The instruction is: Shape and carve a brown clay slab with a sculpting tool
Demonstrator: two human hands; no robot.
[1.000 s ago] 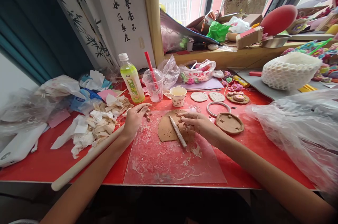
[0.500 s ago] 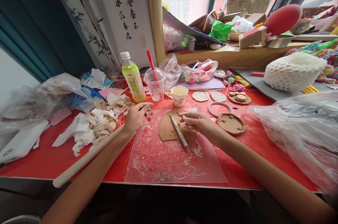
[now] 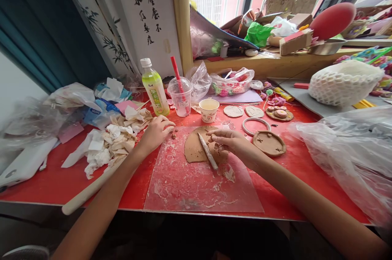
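My left hand (image 3: 157, 132) is palm down over the left edge of the clear plastic sheet (image 3: 196, 192), its fingers loosely stretched and holding nothing visible. Small brown clay crumbs (image 3: 174, 134) lie just by its fingertips. Above the right side of a flat brown clay slab (image 3: 193, 150) is my right hand (image 3: 228, 142), fingers curled together; a tiny dark bit may be at the tips, too small to make out. A pointed, clay-smeared stick tool (image 3: 208, 152) rests across the slab, left of that hand. Partly hidden under my left forearm lies a rolling pin (image 3: 88, 192).
Behind the slab stand a paper cup (image 3: 208, 111), a plastic cup with red straw (image 3: 180, 98) and a drink bottle (image 3: 155, 90). Right are a round clay dish (image 3: 269, 143), a ring (image 3: 245, 127) and plastic film (image 3: 346, 154). Crumpled tissues (image 3: 113, 145) lie left.
My left hand has turned more palm down and shifted slightly, with its fingers lower by the crumbs. My right hand, the slab and the stick tool stay almost the same.
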